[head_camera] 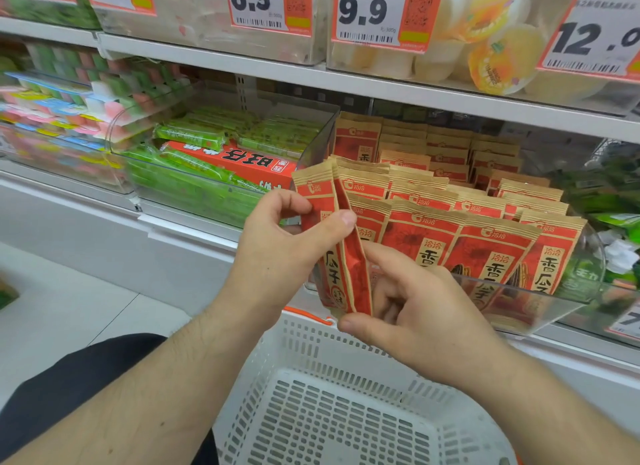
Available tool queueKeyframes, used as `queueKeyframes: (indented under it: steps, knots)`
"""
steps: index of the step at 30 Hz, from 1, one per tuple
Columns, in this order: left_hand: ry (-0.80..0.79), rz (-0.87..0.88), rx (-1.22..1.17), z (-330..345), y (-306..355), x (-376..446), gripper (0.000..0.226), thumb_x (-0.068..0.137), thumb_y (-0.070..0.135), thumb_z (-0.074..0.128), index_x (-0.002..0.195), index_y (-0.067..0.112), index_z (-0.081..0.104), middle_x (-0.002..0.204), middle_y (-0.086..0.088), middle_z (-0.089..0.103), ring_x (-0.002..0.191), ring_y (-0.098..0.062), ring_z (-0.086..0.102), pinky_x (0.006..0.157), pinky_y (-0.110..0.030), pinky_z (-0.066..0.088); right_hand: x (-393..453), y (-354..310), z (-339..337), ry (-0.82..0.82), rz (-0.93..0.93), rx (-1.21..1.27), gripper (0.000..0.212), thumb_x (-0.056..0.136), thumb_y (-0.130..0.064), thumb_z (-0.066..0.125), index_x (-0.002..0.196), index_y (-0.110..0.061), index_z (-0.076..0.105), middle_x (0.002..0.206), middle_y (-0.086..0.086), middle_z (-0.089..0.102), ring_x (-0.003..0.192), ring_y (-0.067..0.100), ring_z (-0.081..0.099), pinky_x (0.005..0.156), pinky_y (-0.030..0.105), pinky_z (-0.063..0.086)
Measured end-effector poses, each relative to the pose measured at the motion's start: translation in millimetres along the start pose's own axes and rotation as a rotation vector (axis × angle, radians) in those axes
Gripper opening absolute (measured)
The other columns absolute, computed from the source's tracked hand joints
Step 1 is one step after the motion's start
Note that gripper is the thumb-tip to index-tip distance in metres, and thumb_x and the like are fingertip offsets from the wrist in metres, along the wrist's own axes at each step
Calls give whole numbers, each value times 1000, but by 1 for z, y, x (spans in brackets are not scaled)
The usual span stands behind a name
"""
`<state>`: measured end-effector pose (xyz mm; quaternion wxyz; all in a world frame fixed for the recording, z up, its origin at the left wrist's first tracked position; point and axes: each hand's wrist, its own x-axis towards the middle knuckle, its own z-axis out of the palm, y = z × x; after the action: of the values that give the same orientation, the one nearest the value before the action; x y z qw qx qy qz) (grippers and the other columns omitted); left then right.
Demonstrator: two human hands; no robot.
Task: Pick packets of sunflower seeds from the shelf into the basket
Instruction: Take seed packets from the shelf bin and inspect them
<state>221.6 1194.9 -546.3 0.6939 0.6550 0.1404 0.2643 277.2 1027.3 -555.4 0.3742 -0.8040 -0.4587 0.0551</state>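
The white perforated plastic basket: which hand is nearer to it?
Right. The right hand sits just above the white perforated plastic basket rim; the left hand is higher.

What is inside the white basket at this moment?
Nothing shows in the white basket: only its bare slotted floor. The left hand and right hand hold two seed packets above its rim. The forearms cover the basket's near corners, so those cannot be checked.
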Motion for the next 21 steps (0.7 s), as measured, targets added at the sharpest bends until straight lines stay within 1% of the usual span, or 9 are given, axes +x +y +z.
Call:
queueKeyframes:
  steps: [2,4,5,7,10,13,15,18,21]
  knots:
    - [-13,13,-5,-1,0,0,53,49,46,79,85,20,50,76,9,70,67,-17,68,71,-56,57,-1,1,0,46,-29,66,51,84,-44,74,127,-55,49,62,-13,66,54,9,62,54,18,47]
    - [-21,51,-8,-1,0,-1,50,51,43,79,85,21,50,77,6,70,70,-21,67,71,-59,56,0,-1,0,141,-48,172,26,88,-50,61,113,-59,61,67,-7,69,54,13,63,54,27,53]
    - [-16,86,13,-2,-1,-2,47,52,42,78,83,22,50,78,2,70,72,-23,66,72,-56,56,0,-3,-1,196,-43,236,19,89,-49,58,106,-55,66,68,-8,70,55,13,65,53,29,54]
    - [-12,167,84,-2,0,-3,43,54,43,77,81,25,49,83,-4,70,80,-24,65,73,-48,56,2,-6,-3,267,-15,331,11,90,-40,60,95,-45,69,68,-17,69,57,6,66,51,20,51]
    - [-76,205,132,0,0,-7,46,54,43,76,85,21,50,92,-9,69,84,-16,63,71,-41,58,3,-8,-5,296,-3,350,9,89,-40,61,90,-38,69,64,-14,66,53,7,61,49,20,48]
    - [-179,195,172,6,-3,-11,43,53,43,79,81,25,52,94,-11,62,82,-16,57,76,-54,57,2,-10,-4,326,-16,314,19,87,-48,54,83,-35,67,61,-5,61,52,21,57,51,41,50]
    - [-221,190,181,7,-6,-11,41,54,44,79,80,24,53,90,-5,60,80,-14,56,74,-49,55,3,-10,-4,348,-7,313,18,89,-44,54,82,-30,64,62,5,59,53,29,55,50,50,48]
    - [-285,170,148,7,-6,-11,38,57,41,77,74,17,53,82,0,59,76,-14,56,71,-34,50,5,-9,-3,363,45,338,16,91,-30,54,79,-21,61,62,6,62,52,22,60,52,47,52]
    - [-388,61,24,8,-5,-11,32,62,33,76,67,10,54,78,-18,58,73,-32,59,76,-52,52,7,-7,-4,331,98,474,24,97,-19,55,75,-14,62,60,4,65,51,15,64,50,31,54]
